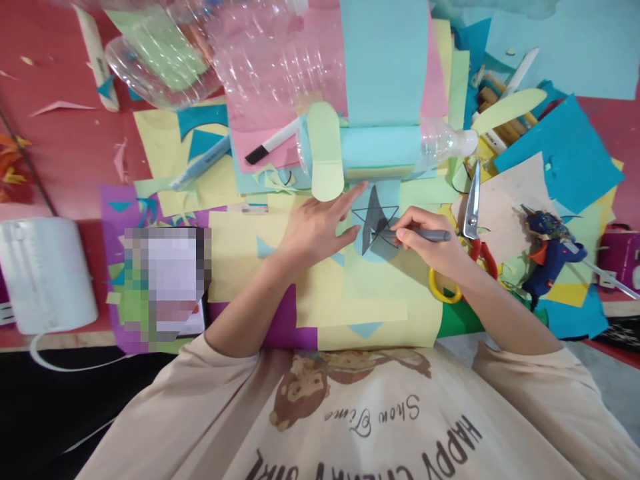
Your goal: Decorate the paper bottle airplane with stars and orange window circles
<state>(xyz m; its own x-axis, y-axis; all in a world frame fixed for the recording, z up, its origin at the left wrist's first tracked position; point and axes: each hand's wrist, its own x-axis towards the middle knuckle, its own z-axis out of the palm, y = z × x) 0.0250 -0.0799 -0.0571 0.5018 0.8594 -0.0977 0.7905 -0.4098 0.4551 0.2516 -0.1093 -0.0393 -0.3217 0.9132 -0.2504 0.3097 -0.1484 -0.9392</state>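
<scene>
In the middle of the head view, a star outline [374,223] is drawn on light blue paper [383,252], and part of it is filled in dark. My right hand [430,240] pinches a grey marker [434,235], its tip at the star. To the left, my left hand [320,227] lies flat on the paper with fingers apart and nothing in it. Just above both hands a clear plastic bottle [440,141] wrapped in light blue paper lies on its side. A pale green rounded paper strip [325,150] stands across its left end.
Scissors [471,217] with red and yellow handles lie by my right wrist. Further right is a blue glue gun [553,263]. On the left are a phone [175,280] and a white case [47,273]. A white marker [273,141] lies among paper scraps.
</scene>
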